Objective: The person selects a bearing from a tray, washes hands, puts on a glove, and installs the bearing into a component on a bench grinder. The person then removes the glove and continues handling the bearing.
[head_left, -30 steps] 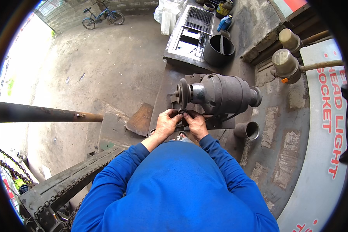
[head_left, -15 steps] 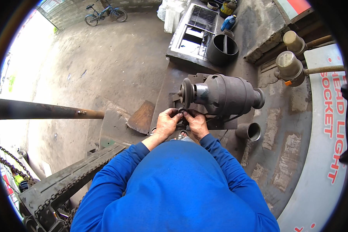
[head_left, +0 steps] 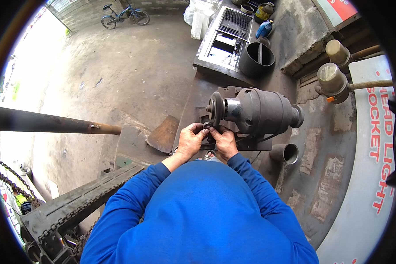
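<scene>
Just in front of my body, my left hand [head_left: 190,141] and my right hand [head_left: 223,141] meet, thumbs and fingertips pinched on a small dark ring-shaped part [head_left: 207,126]. Its exact kind is too small to tell. Right beyond my fingers stands a bench grinder [head_left: 264,111] with a grey, dusty motor body. Its grinding wheel [head_left: 216,108] is at the left end of the shaft, close above the part. A second, smaller wheel [head_left: 298,116] sits at the motor's right end.
A dark metal pot [head_left: 256,59] stands by a bench [head_left: 215,69] with a grille. Right of the grinder lies an open cylinder [head_left: 290,153]. A rusty pole [head_left: 57,121] reaches in from the left, above a chained steel frame [head_left: 79,198]. A bicycle [head_left: 125,16] stands at the far wall.
My hands keep their pinch on the small ring-shaped part and have hardly moved. The surroundings have shifted slightly right and down in the picture.
</scene>
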`<state>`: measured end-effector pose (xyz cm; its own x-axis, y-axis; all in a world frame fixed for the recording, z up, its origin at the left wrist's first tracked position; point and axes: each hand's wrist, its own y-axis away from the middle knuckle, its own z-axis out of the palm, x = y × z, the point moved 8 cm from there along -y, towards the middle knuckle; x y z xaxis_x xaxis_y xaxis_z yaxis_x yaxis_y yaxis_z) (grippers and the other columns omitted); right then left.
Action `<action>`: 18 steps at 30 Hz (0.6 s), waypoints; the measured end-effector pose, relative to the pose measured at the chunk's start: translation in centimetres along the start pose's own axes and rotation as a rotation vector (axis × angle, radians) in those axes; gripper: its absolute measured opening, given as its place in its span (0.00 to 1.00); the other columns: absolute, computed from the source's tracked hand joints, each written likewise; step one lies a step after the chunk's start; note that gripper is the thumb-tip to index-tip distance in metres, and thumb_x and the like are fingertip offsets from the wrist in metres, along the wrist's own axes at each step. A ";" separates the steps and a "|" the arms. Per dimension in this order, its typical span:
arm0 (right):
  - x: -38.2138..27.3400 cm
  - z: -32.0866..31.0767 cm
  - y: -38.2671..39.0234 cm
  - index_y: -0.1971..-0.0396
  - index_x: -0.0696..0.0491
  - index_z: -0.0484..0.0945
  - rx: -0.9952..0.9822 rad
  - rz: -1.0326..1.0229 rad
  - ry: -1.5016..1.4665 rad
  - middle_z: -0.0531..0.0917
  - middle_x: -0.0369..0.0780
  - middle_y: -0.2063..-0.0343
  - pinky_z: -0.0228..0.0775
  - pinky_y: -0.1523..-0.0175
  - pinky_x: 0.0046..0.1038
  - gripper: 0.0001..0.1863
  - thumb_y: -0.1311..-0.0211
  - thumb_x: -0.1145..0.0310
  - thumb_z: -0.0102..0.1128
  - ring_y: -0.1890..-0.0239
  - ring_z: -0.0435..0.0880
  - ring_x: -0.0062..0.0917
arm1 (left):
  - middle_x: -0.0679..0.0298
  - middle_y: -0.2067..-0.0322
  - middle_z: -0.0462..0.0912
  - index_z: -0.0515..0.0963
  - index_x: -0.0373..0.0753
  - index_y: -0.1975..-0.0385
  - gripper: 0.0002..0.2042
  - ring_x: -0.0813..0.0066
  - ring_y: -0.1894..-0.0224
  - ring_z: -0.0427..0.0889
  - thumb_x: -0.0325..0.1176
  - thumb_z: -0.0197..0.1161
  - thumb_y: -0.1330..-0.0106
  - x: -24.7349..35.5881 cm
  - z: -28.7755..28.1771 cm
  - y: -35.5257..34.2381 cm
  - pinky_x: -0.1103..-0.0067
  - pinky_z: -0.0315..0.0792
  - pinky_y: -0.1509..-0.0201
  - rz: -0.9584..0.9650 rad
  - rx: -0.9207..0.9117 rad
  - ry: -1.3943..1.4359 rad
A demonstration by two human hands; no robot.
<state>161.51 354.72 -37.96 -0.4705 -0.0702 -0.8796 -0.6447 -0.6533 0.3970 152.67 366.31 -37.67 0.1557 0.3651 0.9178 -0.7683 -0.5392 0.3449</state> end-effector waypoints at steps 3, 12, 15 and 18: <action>0.3 -0.1 0.4 0.53 0.61 0.83 0.027 0.033 -0.018 0.87 0.37 0.61 0.76 0.54 0.22 0.13 0.27 0.67 0.63 0.61 0.83 0.18 | 0.59 0.62 0.89 0.82 0.28 0.54 0.10 0.76 0.61 0.86 0.26 0.68 0.31 0.5 0.1 0.1 0.78 0.80 0.54 0.018 -0.016 -0.140; 1.5 -2.4 1.1 0.53 0.60 0.85 0.106 0.029 -0.059 0.87 0.36 0.64 0.75 0.60 0.23 0.13 0.27 0.66 0.63 0.65 0.83 0.19 | 0.59 0.63 0.89 0.82 0.29 0.54 0.11 0.77 0.61 0.85 0.26 0.70 0.32 -0.5 2.0 0.2 0.78 0.80 0.54 -0.059 -0.050 -0.116; 0.3 -3.1 1.6 0.54 0.60 0.85 0.142 -0.015 0.053 0.88 0.36 0.65 0.74 0.60 0.23 0.13 0.27 0.66 0.63 0.65 0.83 0.19 | 0.59 0.62 0.89 0.83 0.29 0.54 0.11 0.77 0.60 0.85 0.26 0.70 0.32 -0.7 2.6 0.1 0.78 0.80 0.53 -0.063 -0.074 -0.086; -3.0 -3.1 2.3 0.55 0.61 0.84 0.108 -0.173 0.301 0.88 0.40 0.66 0.75 0.59 0.26 0.12 0.29 0.67 0.64 0.64 0.84 0.23 | 0.58 0.62 0.89 0.82 0.28 0.54 0.11 0.78 0.61 0.85 0.26 0.69 0.33 -0.1 3.4 0.3 0.79 0.80 0.55 -0.006 -0.148 -0.005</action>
<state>163.31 351.11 -35.20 -0.1605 -0.1944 -0.9677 -0.7666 -0.5930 0.2463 154.54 363.54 -37.00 0.1635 0.3638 0.9170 -0.8505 -0.4191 0.3178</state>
